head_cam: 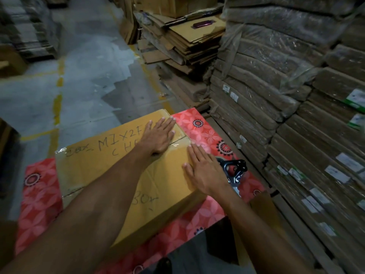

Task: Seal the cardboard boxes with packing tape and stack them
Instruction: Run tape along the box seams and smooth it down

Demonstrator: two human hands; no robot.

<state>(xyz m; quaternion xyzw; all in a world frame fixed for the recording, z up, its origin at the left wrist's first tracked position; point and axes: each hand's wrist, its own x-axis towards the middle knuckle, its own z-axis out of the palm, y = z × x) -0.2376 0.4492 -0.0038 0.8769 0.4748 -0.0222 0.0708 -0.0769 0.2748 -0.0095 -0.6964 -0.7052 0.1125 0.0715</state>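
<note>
The cardboard box [94, 171] lies on the counter [39, 194], its far right end under both hands. The left hand [158, 135] and right hand [203, 171] press palm-down with straight fingers, neither grip closed on anything, probably to smooth the clear tape [178, 136] over the seam. The tape dispenser [235, 169] lies just right of the box, within reach. A red floral cover dresses the counter. Concrete floor [79, 76] lies to the left, flattened cartons [187, 42] far, wrapped bundles [276, 115] right.
</note>
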